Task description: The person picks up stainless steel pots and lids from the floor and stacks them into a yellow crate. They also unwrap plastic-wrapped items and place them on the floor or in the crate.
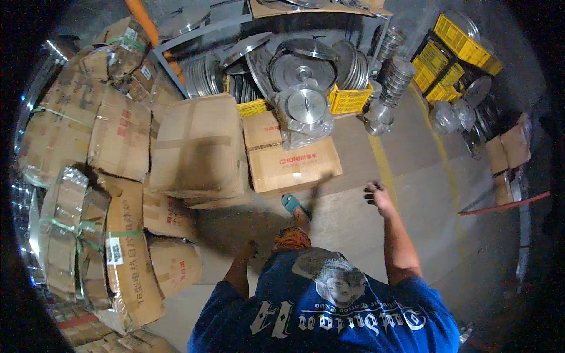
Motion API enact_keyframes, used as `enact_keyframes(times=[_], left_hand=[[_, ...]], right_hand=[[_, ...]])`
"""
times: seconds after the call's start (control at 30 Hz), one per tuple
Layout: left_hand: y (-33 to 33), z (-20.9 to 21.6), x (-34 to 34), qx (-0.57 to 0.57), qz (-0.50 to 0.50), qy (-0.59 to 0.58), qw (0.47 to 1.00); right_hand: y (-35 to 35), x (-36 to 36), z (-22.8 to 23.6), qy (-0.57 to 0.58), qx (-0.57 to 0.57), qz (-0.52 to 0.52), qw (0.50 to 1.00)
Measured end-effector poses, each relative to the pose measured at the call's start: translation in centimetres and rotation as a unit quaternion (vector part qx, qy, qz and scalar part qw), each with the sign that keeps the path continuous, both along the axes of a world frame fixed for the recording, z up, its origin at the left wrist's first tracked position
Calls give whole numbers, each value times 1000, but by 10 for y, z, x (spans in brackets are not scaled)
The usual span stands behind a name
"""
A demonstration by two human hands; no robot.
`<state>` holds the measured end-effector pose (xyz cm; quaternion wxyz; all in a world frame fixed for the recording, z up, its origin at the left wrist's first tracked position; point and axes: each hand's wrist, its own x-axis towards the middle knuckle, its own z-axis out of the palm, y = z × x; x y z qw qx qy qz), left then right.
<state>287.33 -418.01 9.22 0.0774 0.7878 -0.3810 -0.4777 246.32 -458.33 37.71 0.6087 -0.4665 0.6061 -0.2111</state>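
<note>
My right hand point(378, 195) hangs over the floor ahead of me, its fingers apart and holding nothing. Low beside my body, my left hand point(249, 249) lies in shadow, and its fingers are too dark to make out. A cardboard box point(294, 169) with red print sits on the floor in front of me, nearest to my right hand but apart from it. On top of that box rests a steel pot with a lid point(306, 108), partly wrapped in clear plastic. A large plain cardboard box point(197, 138) stands to its left.
Several cardboard boxes point(120, 135) are piled along the left. At the back, a metal shelf frame point(206, 26) stands over steel lids point(303, 70) and a yellow crate point(350, 99). Stacked steel pots point(395, 82) and yellow crates point(459, 44) are at the right. A yellow line point(382, 162) marks the floor.
</note>
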Motion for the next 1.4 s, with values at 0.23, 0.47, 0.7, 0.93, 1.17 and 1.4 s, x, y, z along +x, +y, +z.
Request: enact_keyframes(times=[0.23,0.47,0.7,0.93,1.17,1.4], left_hand=[[-166,-34,32,9,10,-33,999],[-374,-16,79,-206,-187,-241,930],[-573,29,74,-206,318,96,920],[-651,63,72,-316,160,-216,910],[-697,104,65,-111,354,-132,919],[-704,219,94,-198,527,-1,826]], right_hand=[[-99,65,-43,125,147,170,966],[-193,79,-79,59,143,220,963],[-362,179,-133,23,139,250,958],[-475,305,-182,257,-296,475,788],[-519,333,-166,264,-173,563,764],[-566,401,-107,188,-273,588,738]])
